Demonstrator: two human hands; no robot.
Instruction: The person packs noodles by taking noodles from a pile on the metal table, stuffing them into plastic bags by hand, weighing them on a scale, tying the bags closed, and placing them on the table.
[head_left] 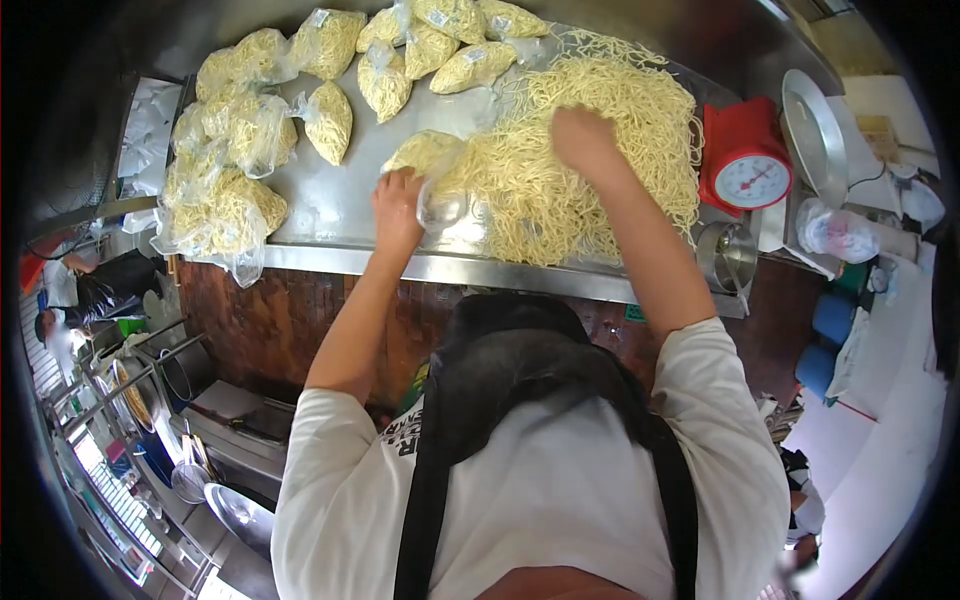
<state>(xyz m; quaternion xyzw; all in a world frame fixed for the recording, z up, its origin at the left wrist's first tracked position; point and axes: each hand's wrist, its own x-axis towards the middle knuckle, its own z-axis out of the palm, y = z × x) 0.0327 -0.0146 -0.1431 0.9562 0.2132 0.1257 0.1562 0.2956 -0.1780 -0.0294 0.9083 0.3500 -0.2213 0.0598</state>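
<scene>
A clear plastic bag point(425, 152) partly filled with yellow noodles lies on the metal table. My left hand point(400, 200) is closed on the near side of this bag, beside its open mouth. To the right, a wide heap of loose noodles point(600, 170) spreads over the table and reaches up to the bag. My right hand point(583, 138) rests on the upper middle of the heap with its fingers curled into the noodles. The fingertips are hidden.
Several filled noodle bags point(240, 130) crowd the table's left and far side. A red dial scale point(745, 165) with a round metal pan point(812, 135) stands at the right, near a metal pot point(727, 255). Other people point(100, 285) are at the far left and lower right.
</scene>
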